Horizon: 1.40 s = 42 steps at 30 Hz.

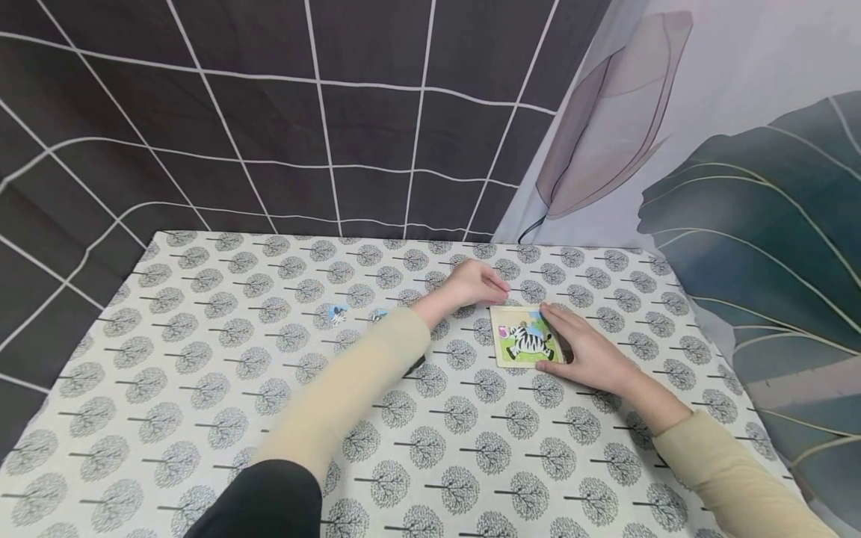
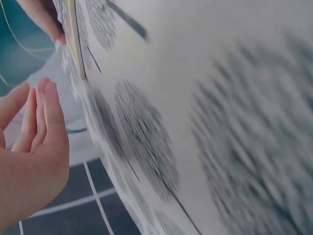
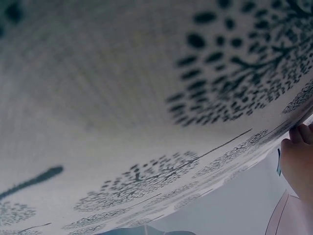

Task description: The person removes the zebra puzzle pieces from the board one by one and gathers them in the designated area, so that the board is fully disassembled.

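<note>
A square wooden puzzle board [image 1: 509, 362] with a zebra picture lies on the table, right of centre in the head view. My right hand [image 1: 592, 355] holds its right side, fingertips at the far corner and thumb at the near edge. Just beyond the board's far left corner is my left hand [image 1: 474, 284], its fingers bent a little and close together. In the left wrist view the left hand [image 2: 36, 142] has thumb and fingertips near each other, with no object between them. A strip of the board's pale edge [image 2: 77, 44] shows above it.
A small blue puzzle piece [image 1: 338, 314] with black and white marks lies left of my left forearm. Another piece [image 1: 378, 314] is partly covered by the sleeve. Tree-print cloth [image 1: 464, 448] covers the table, and a dark gridded curtain [image 1: 269, 112] hangs behind it.
</note>
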Each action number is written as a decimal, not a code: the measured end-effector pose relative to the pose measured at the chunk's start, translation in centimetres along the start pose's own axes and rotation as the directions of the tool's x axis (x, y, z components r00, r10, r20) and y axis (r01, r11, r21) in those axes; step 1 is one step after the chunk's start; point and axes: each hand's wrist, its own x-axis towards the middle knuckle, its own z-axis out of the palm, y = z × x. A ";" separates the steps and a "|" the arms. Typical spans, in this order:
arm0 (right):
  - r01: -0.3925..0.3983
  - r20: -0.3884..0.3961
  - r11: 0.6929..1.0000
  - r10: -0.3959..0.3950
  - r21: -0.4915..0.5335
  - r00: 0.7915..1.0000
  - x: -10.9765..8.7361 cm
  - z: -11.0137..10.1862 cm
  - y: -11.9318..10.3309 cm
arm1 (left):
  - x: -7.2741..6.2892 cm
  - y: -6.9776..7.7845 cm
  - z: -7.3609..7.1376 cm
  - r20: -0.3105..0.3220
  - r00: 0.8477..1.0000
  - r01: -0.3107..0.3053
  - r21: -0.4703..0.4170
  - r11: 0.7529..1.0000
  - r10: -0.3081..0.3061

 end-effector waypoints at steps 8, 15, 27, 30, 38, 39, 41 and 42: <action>0.003 -0.004 1.000 -0.003 0.007 1.000 0.0 0.2 0.2 | 0.9 0.5 2.9 0.010 0.995 0.095 -0.170 0.981 -0.095; 0.006 -0.003 1.000 -0.006 0.011 1.000 0.0 0.0 0.1 | 1.1 0.3 4.3 0.054 0.989 0.144 -0.219 0.965 -0.136; 0.002 -0.002 1.000 -0.001 0.015 1.000 0.0 0.0 0.2 | 1.1 0.7 5.1 -0.014 0.988 0.153 -0.136 0.979 -0.156; 0.007 -0.005 1.000 -0.007 0.013 1.000 0.1 0.0 0.2 | 1.0 1.0 5.2 -0.028 0.987 0.156 -0.129 0.979 -0.161; 0.013 -0.013 1.000 -0.013 0.015 1.000 0.1 0.0 0.1 | 0.8 1.2 5.5 -0.066 0.988 0.134 -0.069 0.989 -0.139; 0.013 -0.013 1.000 -0.013 0.015 1.000 0.1 0.0 0.1 | 0.8 1.2 5.6 -0.078 0.988 0.131 -0.044 0.990 -0.135; 0.012 -0.011 1.000 -0.012 0.014 1.000 0.0 0.0 0.0 | 0.8 1.2 5.8 -0.095 0.989 0.117 0.034 0.993 -0.114; 0.012 -0.010 1.000 -0.011 0.012 1.000 0.0 0.0 0.0 | 0.8 1.2 5.9 -0.105 0.990 0.107 0.087 0.990 -0.098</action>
